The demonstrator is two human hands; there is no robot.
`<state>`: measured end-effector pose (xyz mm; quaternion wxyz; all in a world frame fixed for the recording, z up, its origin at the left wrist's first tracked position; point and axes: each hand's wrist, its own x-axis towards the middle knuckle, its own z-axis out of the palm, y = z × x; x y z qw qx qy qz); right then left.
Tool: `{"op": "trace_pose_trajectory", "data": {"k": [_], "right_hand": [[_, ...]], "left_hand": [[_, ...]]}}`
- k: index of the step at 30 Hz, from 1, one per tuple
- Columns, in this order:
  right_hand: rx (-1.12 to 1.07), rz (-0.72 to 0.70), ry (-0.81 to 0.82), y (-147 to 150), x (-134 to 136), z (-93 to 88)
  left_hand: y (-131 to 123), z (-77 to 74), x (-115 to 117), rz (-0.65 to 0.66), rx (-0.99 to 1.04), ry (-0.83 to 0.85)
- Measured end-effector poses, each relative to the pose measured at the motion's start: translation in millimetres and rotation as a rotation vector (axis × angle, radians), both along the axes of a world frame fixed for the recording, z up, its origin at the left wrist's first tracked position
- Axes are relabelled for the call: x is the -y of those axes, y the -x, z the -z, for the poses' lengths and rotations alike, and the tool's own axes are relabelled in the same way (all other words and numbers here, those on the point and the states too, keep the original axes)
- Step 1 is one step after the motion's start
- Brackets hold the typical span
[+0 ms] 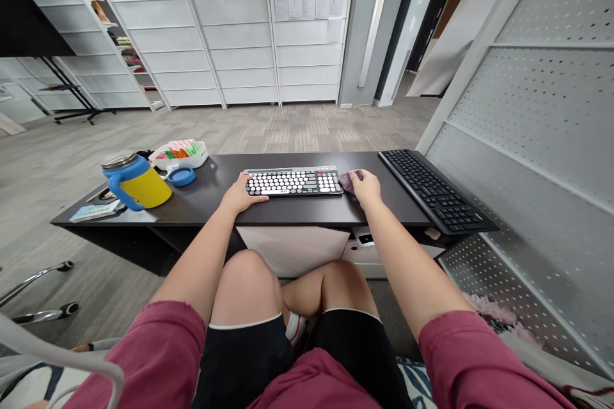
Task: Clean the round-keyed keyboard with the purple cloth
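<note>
A compact keyboard [292, 183] with pale round keys, some grey keys and a red key lies on the dark table in front of me. My left hand [238, 195] grips its left end, the thumb stretched along the front edge and the fingers at the far corner. A dark, patterned cloth [347, 182] is bunched in my right hand [366, 188], at the keyboard's right end. The cloth reaches that edge; whether it presses on the keys I cannot tell.
A larger black keyboard [432, 188] lies at the table's [302, 211] right end, beside a perforated panel [537, 108]. On the left are a yellow-and-blue mug [144, 184], a blue lid [181, 176], a white basket [196, 156] of colourful packets and a small packet [96, 211].
</note>
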<state>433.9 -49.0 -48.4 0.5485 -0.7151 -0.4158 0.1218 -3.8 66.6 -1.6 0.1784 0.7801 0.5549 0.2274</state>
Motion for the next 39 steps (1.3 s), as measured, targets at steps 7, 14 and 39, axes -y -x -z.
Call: {"op": "trace_pose_trajectory", "data": {"k": [7,14,39], "right_hand": [[0.015,-0.116,0.05,4,8,-2.6],[-0.121,-0.197,0.07,1,6,-6.1],[-0.186,0.277,-0.271,-72,-70,25.8]], "left_hand": [[7,0.6,-8,-0.021,0.087,0.045],[3,7.6,-47,-0.107,0.353,0.045],[-58,11.5,-68,-0.056,1.122,0.3]]}}
